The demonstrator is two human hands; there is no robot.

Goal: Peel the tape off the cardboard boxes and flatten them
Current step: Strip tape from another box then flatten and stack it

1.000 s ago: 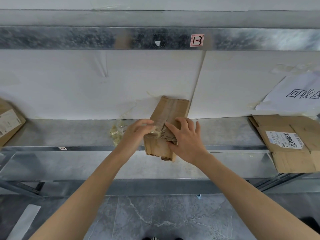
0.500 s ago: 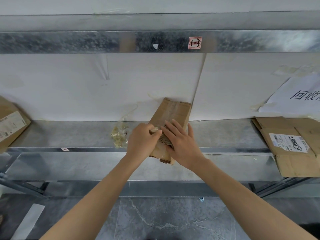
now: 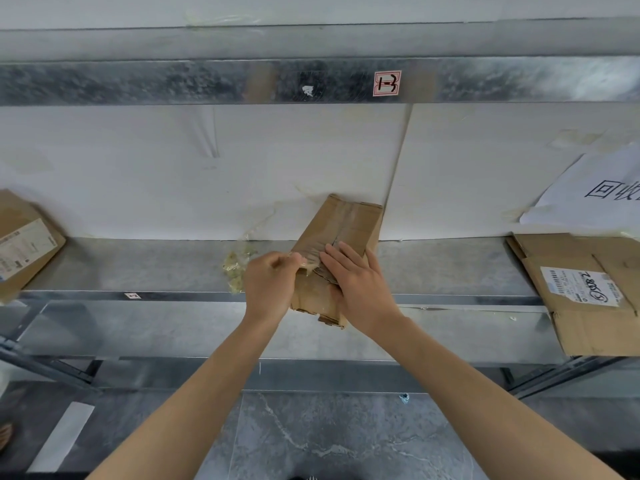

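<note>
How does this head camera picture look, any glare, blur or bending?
Head view: soft, even light with faint shadows; a bright sheen on the metal shelf beam toward its right end; wide-angle stretch smears the labelled box at the left edge; the cardboard box, the left hand pinching tape and the right hand at centre look fairly sharp.

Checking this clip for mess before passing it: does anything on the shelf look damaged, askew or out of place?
The held cardboard box has a ragged, torn near edge. A crumpled wad of peeled tape lies loose on the shelf by the left hand. The flattened box on the right overhangs the shelf front.
</note>
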